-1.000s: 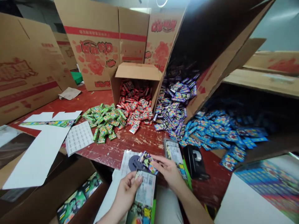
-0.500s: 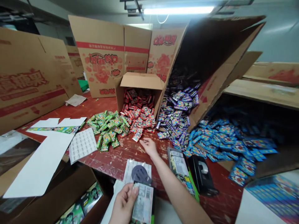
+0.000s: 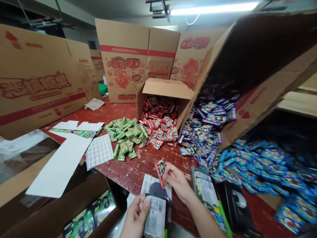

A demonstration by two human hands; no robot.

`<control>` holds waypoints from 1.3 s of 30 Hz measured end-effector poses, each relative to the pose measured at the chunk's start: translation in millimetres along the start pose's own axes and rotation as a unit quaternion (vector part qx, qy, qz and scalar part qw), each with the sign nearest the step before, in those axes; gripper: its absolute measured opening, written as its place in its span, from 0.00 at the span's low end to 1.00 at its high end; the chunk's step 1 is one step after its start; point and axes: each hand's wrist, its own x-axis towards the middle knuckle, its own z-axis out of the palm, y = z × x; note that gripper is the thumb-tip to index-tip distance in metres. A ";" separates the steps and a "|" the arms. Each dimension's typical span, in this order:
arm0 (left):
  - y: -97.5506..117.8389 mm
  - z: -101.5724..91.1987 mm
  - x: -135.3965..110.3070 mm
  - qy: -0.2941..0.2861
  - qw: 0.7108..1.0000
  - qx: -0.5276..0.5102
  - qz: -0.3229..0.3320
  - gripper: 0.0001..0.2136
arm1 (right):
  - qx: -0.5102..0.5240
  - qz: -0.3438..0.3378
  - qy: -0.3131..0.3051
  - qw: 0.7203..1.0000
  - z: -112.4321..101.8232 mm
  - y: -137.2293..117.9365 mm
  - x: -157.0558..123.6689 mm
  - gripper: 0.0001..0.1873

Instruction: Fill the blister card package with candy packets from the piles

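Observation:
Between the thumb and fingers of my right hand (image 3: pixel 178 181) is a small red candy packet (image 3: pixel 160 172), held upright above the table's front part. My left hand (image 3: pixel 136 215) grips a flat printed box (image 3: pixel 155 216) with a pale, barcoded face towards me; its lower end runs out of view. Behind that box, a dark round piece (image 3: pixel 158 190) lies on a white printed sheet (image 3: pixel 147 181). Farther back, a heap of red packets (image 3: pixel 160 130) spills from a small carton, with green packets (image 3: pixel 127 135) on its left and purple packets (image 3: pixel 204 132) on its right.
Blue packets (image 3: pixel 262 162) spread from a carton at the right. A black tape dispenser (image 3: pixel 235 201) stands beside another printed box (image 3: pixel 209 195). White card strips (image 3: pixel 60 165) and a label sheet (image 3: pixel 99 151) overhang the left edge, above an open carton (image 3: pixel 81 198). Tall cartons (image 3: pixel 121 62) stand behind.
My right hand has picked up a red packet from the front of the red heap and drawn it back near the box. My left hand still holds the box. The view has turned left.

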 end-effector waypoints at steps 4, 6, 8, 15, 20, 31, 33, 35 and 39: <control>11.4 6.1 -8.9 -0.016 1.000 -0.022 0.001 0.17 | -0.052 0.009 -0.096 0.994 6.1 -2.2 -30.2 0.18; 15.1 4.2 -13.0 -0.014 0.999 -0.034 0.005 0.17 | -0.093 0.039 -0.155 0.983 7.3 -7.8 -30.8 0.18; 16.8 0.1 -15.9 -0.003 0.999 -0.047 0.002 0.17 | -0.130 0.040 -0.216 0.967 11.3 -18.9 -25.5 0.15; 29.4 -25.3 -18.4 0.076 0.995 -0.013 0.065 0.23 | -0.179 -0.018 -0.261 0.948 57.8 -50.0 -4.0 0.12; 23.9 -46.7 -15.6 0.102 0.991 -0.009 0.088 0.26 | -0.275 -0.063 -0.260 0.923 94.2 -16.9 43.4 0.13; 36.8 -57.3 14.7 -0.107 0.982 0.143 0.060 0.27 | -0.506 -0.208 -0.140 0.825 158.8 14.8 144.9 0.17; 40.4 -52.6 14.0 -0.113 0.982 0.138 0.054 0.29 | -0.525 -0.232 -0.159 0.803 146.7 11.3 140.3 0.13; 38.6 -47.3 12.2 -0.095 0.987 0.118 0.051 0.29 | -0.533 -0.252 -0.170 0.789 136.3 6.2 133.6 0.20; 23.9 -46.4 12.1 -0.041 0.995 0.091 0.029 0.24 | -0.501 -0.277 -0.193 0.796 141.9 0.9 127.4 0.27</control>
